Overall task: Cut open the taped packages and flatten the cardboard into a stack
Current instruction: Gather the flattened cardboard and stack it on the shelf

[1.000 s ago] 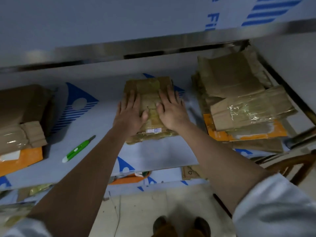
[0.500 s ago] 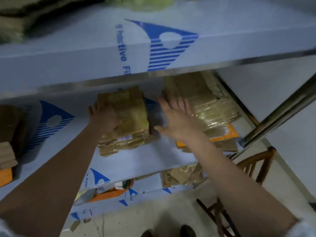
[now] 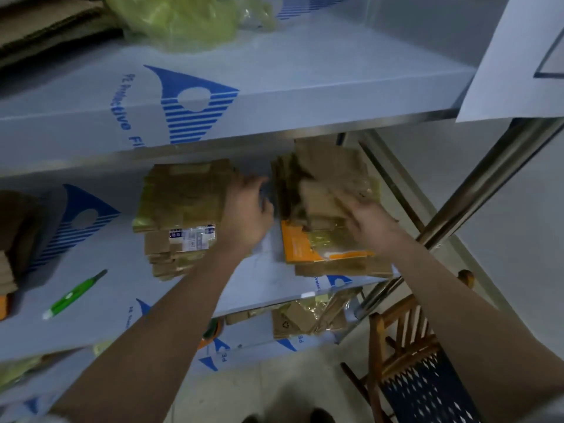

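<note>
A flattened pile of brown taped cardboard (image 3: 180, 206) with a white label lies on the middle shelf (image 3: 122, 270). My left hand (image 3: 247, 215) is against its right edge, fingers curled; I cannot see whether it grips. To the right sits a stack of flattened cardboard (image 3: 323, 184) over an orange piece (image 3: 294, 245). My right hand (image 3: 366, 221), blurred, hovers over that stack with fingers apart and nothing in it. A green utility knife (image 3: 73, 296) lies on the shelf at the left.
The upper shelf (image 3: 305, 87) overhangs close above, with a green plastic bag (image 3: 183, 22) on it. More packages (image 3: 15, 239) sit far left. Loose cardboard (image 3: 305, 319) lies on the lower shelf. A metal post (image 3: 488, 184) and a wooden chair (image 3: 412, 361) stand at right.
Both hands lifted off the top of the pile. My left hand went to its right edge and my right hand moved over the right-hand stack. The view swung right and up.
</note>
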Demonstrator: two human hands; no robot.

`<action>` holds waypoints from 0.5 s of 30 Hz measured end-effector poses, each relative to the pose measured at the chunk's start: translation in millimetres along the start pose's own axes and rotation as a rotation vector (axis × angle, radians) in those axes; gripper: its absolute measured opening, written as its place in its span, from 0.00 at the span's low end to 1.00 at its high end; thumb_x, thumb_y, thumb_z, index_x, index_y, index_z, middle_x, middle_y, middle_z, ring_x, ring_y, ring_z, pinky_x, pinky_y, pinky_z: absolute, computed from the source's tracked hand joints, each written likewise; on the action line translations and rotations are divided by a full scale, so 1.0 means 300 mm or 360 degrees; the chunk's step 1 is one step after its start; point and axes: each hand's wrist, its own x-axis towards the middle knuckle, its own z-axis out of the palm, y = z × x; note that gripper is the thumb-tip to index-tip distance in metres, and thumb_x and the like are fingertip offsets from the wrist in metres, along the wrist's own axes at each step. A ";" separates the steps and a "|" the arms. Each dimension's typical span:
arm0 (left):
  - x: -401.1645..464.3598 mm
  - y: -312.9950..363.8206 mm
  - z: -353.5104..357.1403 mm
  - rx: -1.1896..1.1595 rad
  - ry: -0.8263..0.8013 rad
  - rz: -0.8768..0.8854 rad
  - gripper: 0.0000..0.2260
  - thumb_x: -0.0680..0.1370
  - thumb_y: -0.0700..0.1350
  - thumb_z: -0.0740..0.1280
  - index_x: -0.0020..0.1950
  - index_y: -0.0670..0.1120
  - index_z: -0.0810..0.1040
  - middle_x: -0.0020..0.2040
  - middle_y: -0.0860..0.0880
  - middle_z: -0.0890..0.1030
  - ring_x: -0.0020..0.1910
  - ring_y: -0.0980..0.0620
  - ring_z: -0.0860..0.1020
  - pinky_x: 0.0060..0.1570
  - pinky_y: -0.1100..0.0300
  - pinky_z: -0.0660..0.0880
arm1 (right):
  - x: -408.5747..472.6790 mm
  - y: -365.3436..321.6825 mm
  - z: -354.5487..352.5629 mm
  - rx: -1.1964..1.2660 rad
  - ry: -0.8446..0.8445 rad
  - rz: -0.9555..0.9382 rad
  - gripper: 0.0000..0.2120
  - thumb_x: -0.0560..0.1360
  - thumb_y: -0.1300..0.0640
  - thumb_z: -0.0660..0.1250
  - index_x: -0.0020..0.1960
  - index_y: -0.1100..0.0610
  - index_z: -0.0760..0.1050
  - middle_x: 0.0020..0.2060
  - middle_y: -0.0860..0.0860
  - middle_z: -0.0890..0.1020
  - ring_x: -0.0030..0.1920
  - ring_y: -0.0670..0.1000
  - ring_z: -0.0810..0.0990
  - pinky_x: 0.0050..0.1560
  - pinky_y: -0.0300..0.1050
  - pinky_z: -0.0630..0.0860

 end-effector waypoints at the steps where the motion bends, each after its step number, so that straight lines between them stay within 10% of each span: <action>1: -0.023 0.037 0.015 -0.0183 -0.0117 -0.0122 0.15 0.75 0.36 0.64 0.61 0.41 0.78 0.55 0.41 0.77 0.55 0.46 0.75 0.55 0.62 0.68 | -0.006 0.006 -0.025 0.0143 0.0166 0.0029 0.30 0.79 0.65 0.59 0.79 0.52 0.56 0.43 0.56 0.78 0.40 0.56 0.79 0.41 0.50 0.76; 5: -0.087 0.117 0.113 -0.0810 -0.0613 -0.0809 0.04 0.79 0.44 0.68 0.52 0.47 0.80 0.50 0.50 0.81 0.50 0.52 0.79 0.47 0.61 0.72 | -0.005 0.033 -0.115 0.0507 0.0750 0.0200 0.18 0.79 0.70 0.58 0.69 0.68 0.66 0.30 0.45 0.68 0.28 0.43 0.68 0.29 0.32 0.62; 11: -0.103 0.165 0.205 -0.0790 -0.0267 -0.1066 0.07 0.76 0.48 0.72 0.43 0.47 0.77 0.48 0.46 0.84 0.50 0.47 0.80 0.53 0.53 0.77 | -0.002 0.017 -0.144 0.0497 0.0824 0.0103 0.21 0.78 0.70 0.58 0.70 0.65 0.67 0.33 0.40 0.67 0.30 0.39 0.67 0.29 0.25 0.62; 15: -0.063 0.212 0.226 -0.0825 -0.0222 -0.1221 0.19 0.72 0.54 0.75 0.56 0.43 0.81 0.54 0.46 0.84 0.56 0.45 0.80 0.57 0.48 0.78 | -0.001 0.030 -0.104 0.0570 0.0731 0.0167 0.23 0.79 0.69 0.57 0.73 0.62 0.63 0.31 0.46 0.70 0.27 0.44 0.69 0.26 0.28 0.64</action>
